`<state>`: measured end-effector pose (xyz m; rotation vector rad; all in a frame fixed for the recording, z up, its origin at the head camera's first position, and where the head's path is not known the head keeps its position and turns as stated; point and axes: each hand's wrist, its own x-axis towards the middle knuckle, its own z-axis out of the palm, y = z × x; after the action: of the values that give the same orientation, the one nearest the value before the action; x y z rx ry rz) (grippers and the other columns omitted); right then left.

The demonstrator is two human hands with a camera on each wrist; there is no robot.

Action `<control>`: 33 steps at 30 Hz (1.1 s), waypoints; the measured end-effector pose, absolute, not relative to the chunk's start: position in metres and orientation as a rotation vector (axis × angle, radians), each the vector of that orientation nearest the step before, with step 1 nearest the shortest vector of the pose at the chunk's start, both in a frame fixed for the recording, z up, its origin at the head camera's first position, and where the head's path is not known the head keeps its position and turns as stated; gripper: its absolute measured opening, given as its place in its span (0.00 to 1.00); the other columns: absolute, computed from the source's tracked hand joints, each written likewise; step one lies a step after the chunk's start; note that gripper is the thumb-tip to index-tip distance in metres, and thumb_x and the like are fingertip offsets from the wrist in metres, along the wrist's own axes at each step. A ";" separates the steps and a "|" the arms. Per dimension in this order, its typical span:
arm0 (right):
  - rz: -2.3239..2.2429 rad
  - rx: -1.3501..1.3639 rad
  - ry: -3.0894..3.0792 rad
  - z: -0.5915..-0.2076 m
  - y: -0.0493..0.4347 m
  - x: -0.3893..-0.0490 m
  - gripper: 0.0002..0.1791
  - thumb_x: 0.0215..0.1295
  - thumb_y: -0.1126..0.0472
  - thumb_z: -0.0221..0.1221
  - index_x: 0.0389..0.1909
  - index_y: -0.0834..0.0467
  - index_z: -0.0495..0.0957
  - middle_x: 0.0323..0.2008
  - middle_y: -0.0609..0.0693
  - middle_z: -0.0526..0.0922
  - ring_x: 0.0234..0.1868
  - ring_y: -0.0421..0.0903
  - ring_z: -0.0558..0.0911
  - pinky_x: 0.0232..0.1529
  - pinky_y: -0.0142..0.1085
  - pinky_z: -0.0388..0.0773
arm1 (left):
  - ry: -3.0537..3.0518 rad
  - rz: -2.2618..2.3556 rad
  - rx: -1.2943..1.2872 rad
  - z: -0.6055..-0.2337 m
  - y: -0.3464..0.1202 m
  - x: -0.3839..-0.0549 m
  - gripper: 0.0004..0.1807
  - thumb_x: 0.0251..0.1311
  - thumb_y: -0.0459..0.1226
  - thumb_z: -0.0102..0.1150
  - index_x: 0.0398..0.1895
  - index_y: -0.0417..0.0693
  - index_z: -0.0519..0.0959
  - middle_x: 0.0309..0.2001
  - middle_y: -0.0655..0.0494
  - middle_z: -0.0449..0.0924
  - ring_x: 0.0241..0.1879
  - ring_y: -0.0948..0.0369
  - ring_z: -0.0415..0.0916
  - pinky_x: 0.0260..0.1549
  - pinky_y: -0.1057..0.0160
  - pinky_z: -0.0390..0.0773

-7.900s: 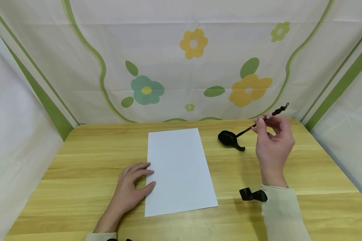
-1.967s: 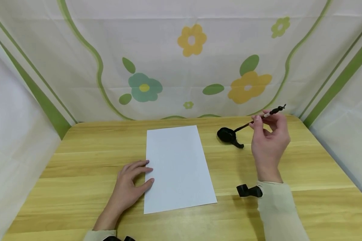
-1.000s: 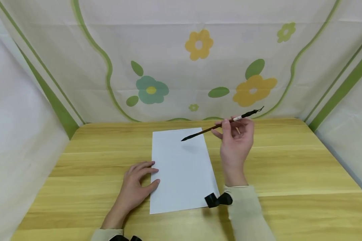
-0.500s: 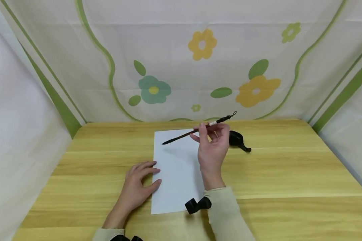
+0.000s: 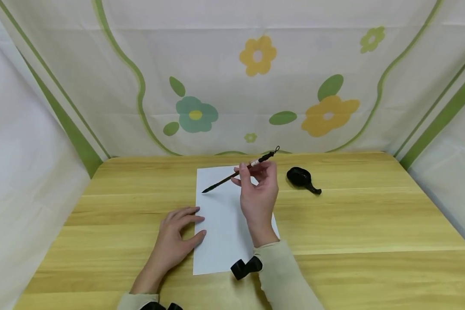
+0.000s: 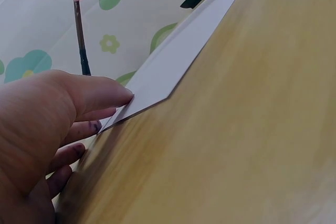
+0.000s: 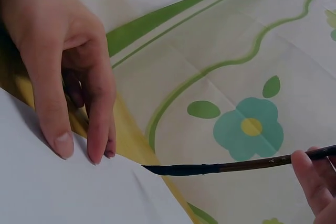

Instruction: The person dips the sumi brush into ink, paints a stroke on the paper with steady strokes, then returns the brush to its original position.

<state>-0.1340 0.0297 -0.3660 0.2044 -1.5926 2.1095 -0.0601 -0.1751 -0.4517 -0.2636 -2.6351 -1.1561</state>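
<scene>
My right hand (image 5: 258, 198) pinches a calligraphy brush (image 5: 228, 177) by its dark handle, thumb and fingertips near the white band. The brush slants down to the left, and its black tip is close over the upper left of a white sheet of paper (image 5: 217, 241). My left hand (image 5: 174, 239) rests at the paper's left edge with spread, relaxed fingers, the fingertips on the sheet. In the left wrist view dark smudges show on a finger (image 6: 94, 126). To the right of the paper lies a black, shiny inkwell (image 5: 299, 176) with a curved, tail-like handle.
Under everything is a wooden table (image 5: 372, 224). A white cloth (image 5: 224, 86) printed with flowers stands behind it. Black camera mounts sit at both wrists, and the right one (image 5: 246, 268) overlaps the paper's lower edge in the head view.
My right hand has lifted the brush from the black inkwell and carried it left over the paper, its tip now lower and nearer the sheet's left edge. My left hand has stayed in place.
</scene>
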 end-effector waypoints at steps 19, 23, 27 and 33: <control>2.090 0.204 -1.624 -0.369 0.028 -0.133 0.13 0.75 0.67 0.65 0.48 0.65 0.69 0.43 0.53 0.81 0.45 0.45 0.91 0.40 0.42 0.91 | -2.629 -1.159 -0.260 -0.452 -0.176 -0.059 0.16 0.57 0.35 0.80 0.49 0.52 0.91 0.67 0.54 0.85 0.70 0.46 0.71 0.63 0.43 0.60; 2.097 0.202 -1.620 -0.368 0.027 -0.133 0.13 0.75 0.67 0.65 0.48 0.65 0.69 0.42 0.52 0.81 0.45 0.45 0.91 0.40 0.42 0.91 | -2.632 -1.155 -0.254 -0.452 -0.177 -0.059 0.16 0.57 0.35 0.80 0.49 0.53 0.91 0.67 0.54 0.85 0.70 0.46 0.71 0.64 0.43 0.60; 2.099 0.205 -1.621 -0.368 0.027 -0.133 0.13 0.75 0.67 0.65 0.48 0.65 0.69 0.42 0.52 0.80 0.45 0.45 0.91 0.41 0.41 0.91 | -2.634 -1.157 -0.250 -0.452 -0.177 -0.059 0.16 0.57 0.36 0.80 0.49 0.53 0.91 0.67 0.54 0.85 0.70 0.46 0.71 0.64 0.42 0.60; 2.094 0.216 -1.637 -0.369 0.027 -0.133 0.13 0.76 0.67 0.64 0.49 0.65 0.69 0.43 0.53 0.81 0.45 0.45 0.91 0.42 0.41 0.91 | -2.628 -1.145 -0.253 -0.453 -0.176 -0.059 0.16 0.57 0.36 0.80 0.49 0.53 0.91 0.67 0.54 0.85 0.69 0.46 0.72 0.63 0.42 0.60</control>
<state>-0.1333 0.0267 -0.3694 0.2157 -1.6366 2.0939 -0.0593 -0.1762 -0.4529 -0.2529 -2.6284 -1.1455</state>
